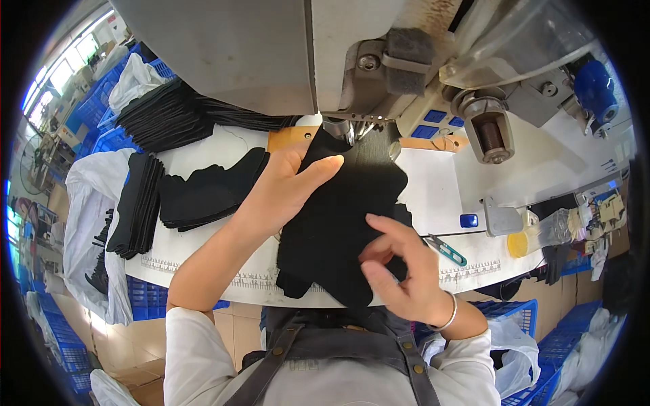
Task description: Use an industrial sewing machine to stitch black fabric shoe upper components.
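A black fabric piece (342,223) with wavy edges lies under the sewing machine's presser foot (351,130) and reaches down to the table's front edge. At its upper left edge is my left hand (288,183), its thumb on top of the fabric and its other fingers partly hidden by the cloth; it is closed on the piece. My right hand (406,271) hovers over the fabric's lower right, thumb and forefinger apart, palm turned left, gripping nothing. Beyond that hand, teal thread snips (447,250) rest on the table.
Stacks of black cut pieces (210,191) lie left of my left arm, with more (166,115) further back. A white plastic bag (98,203) hangs at the table's left end. A brown thread bobbin (489,135) and a yellow-capped bottle (528,240) are on the right. The machine head (223,47) overhangs the work.
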The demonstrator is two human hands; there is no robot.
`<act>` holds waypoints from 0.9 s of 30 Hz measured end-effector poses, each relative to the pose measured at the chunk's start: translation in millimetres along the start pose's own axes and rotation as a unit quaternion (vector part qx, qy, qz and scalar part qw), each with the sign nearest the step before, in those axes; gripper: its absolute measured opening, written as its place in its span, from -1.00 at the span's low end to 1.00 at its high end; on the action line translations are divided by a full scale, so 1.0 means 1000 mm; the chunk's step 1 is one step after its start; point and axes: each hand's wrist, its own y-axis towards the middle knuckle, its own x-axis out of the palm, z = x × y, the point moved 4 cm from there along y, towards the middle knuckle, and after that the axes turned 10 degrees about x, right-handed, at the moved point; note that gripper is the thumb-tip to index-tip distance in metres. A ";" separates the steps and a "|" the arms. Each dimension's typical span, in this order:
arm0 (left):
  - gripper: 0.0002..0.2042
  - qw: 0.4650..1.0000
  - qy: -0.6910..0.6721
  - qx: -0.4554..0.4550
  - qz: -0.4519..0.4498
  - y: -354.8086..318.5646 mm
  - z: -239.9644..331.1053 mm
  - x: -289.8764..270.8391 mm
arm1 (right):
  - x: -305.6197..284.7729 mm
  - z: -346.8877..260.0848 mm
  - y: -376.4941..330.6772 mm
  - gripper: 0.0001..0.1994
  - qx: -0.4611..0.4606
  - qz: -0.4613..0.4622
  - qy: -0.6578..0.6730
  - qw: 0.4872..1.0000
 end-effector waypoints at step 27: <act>-0.85 0.997 0.069 -0.033 -0.023 -0.007 0.004 -0.013 | -0.020 0.014 0.017 -0.63 0.079 -0.007 0.013 0.997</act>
